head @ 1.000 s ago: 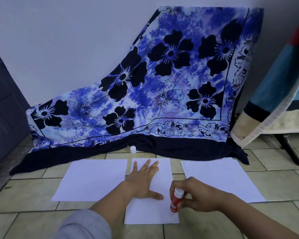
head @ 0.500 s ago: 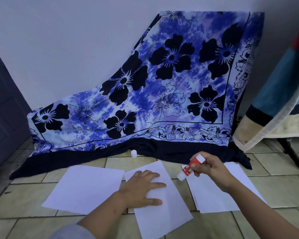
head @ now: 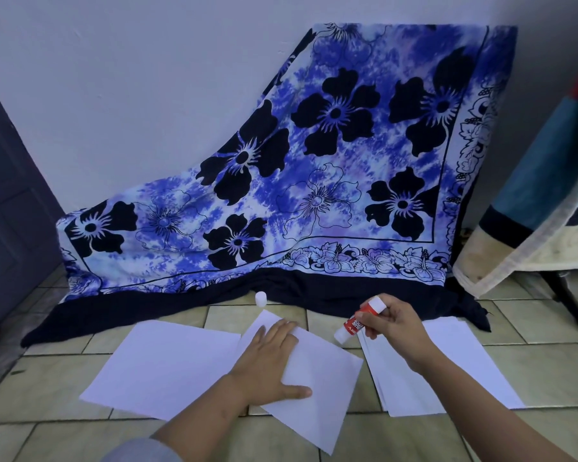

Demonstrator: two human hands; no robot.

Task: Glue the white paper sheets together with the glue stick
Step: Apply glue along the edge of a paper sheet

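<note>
On the floor [head: 531, 328], my left hand [head: 267, 365] lies spread on the tilted middle sheet [head: 321, 378]; my right grip [head: 392, 323] pinches the glue stick [head: 361, 317] beside its right edge. If the palm slips, glue could smear the floor.

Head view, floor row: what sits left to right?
Flat white paper sheet → tilted white paper sheet under the flat left hand → red-and-white glue stick → right hand gripping it → stack of white paper sheets. Small white cap left out: it lies beyond the tilted sheet.
</note>
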